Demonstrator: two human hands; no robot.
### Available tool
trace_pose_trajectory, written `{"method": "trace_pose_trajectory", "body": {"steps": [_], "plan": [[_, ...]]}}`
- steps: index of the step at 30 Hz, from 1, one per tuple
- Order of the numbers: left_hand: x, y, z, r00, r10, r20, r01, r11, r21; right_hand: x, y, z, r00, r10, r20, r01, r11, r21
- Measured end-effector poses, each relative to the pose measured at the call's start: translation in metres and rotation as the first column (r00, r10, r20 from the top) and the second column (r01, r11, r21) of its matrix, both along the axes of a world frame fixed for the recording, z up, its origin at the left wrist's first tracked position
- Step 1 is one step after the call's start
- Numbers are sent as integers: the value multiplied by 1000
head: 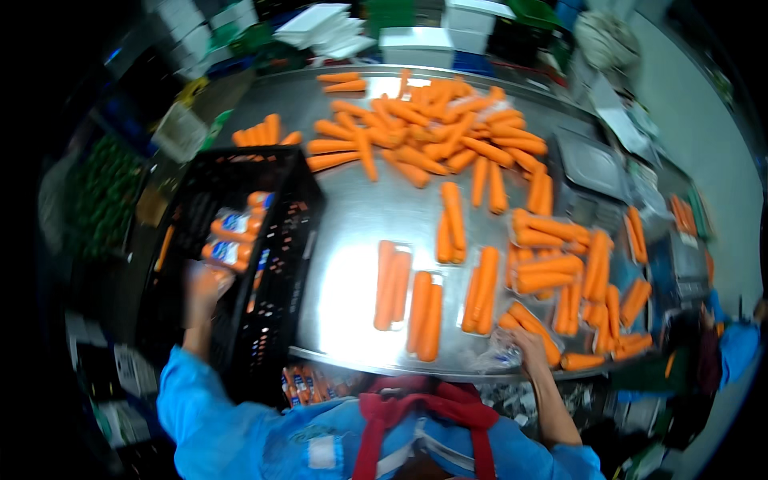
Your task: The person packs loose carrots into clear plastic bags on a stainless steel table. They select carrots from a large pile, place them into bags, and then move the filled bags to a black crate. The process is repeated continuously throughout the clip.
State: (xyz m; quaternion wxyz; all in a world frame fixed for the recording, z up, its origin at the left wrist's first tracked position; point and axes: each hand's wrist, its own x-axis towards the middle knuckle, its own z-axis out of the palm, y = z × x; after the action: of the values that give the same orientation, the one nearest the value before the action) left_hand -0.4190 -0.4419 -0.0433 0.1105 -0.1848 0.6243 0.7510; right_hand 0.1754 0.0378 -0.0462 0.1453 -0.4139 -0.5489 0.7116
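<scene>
My left hand (201, 289), blurred by motion, is inside the black plastic crate (306, 240) at the left. Beside its fingers is a clear plastic bag of carrots (221, 278); whether the hand grips it is unclear. More labelled carrot packs (227, 252) lie just beyond it in the crate. At the table's near edge, my right hand (530, 347) is closed on crumpled clear plastic (501, 353), against a pack of carrots (534, 327). Several carrot groups, such as this pack (393, 285) and this trio (425, 315), lie on the metal table (342, 216).
A large heap of loose carrots (426, 126) covers the table's far part. Bagged carrots (549, 273) pile up at the right, near a metal box (591, 162). White foam boxes (417, 47) stand behind the table. Part of another person in blue (738, 354) shows at far right.
</scene>
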Motion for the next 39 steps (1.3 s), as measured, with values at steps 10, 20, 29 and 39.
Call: {"method": "trace_pose_trajectory", "body": {"steps": [10,20,29,39], "plan": [[180,149,186,732,-584,-350,674,695,250,-128,-8,48,716,323,-619,-511,847,-149],[385,392,83,196,-939,-282,901,286,-326,-58,20,70,891,126,-436,51,927,373],[448,482,28,160,-984,-77,854,99,512,40,17,93,1000,-8,-3,7,617,787],[462,481,68,187,-974,-126,658,30,752,47,-3,91,999,-39,-13,32,526,850]]}}
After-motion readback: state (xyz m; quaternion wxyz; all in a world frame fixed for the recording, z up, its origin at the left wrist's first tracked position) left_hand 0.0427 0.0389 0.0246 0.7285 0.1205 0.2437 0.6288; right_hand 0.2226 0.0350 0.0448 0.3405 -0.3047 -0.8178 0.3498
